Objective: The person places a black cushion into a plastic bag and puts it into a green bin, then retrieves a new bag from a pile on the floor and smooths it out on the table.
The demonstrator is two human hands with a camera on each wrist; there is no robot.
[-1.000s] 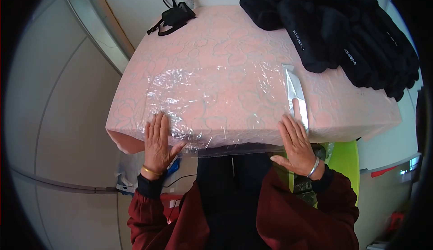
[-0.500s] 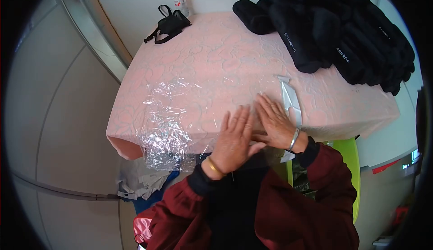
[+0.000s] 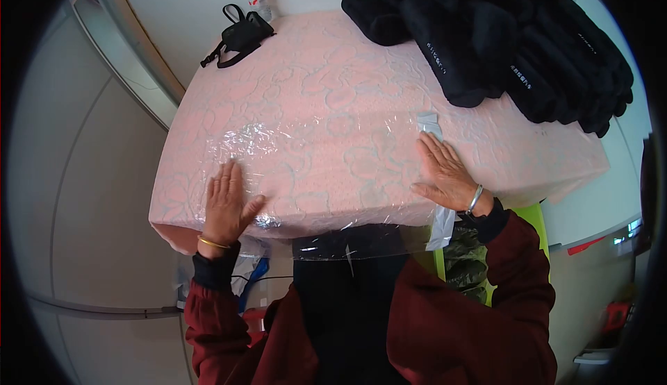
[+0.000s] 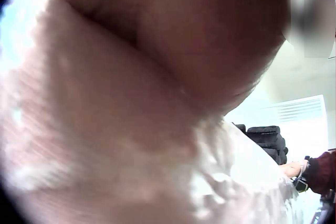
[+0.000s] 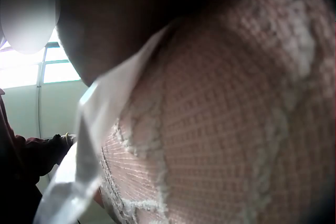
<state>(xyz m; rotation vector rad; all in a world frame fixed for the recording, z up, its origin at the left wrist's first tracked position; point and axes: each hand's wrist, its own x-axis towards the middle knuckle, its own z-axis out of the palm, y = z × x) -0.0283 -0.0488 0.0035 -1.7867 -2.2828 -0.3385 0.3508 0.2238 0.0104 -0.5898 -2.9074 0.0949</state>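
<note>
A clear plastic bag [image 3: 333,177] lies spread over the front of the pink patterned table cover [image 3: 306,59], its near edge hanging past the table's front. Down its right side runs a whitish strip [image 3: 440,227], also seen as a white strip [image 5: 107,103] in the right wrist view. My left hand [image 3: 226,201] rests flat on the bag's left part, fingers straight and pointing away. On the right side my right hand [image 3: 448,177] lies with straight fingers across the strip, covering its middle. Neither hand grips anything.
Black plush rolls [image 3: 486,38] with white lettering are heaped at the back right. A black strapped pouch [image 3: 243,34] and a plastic bottle [image 3: 259,0] stand at the back left. Below the table's right front is a green container [image 3: 535,222] with dark plastic inside.
Both hands met near the middle right of the bag half a second ago. Since then the left hand has swept back left and the right hand slightly right, onto the strip.
</note>
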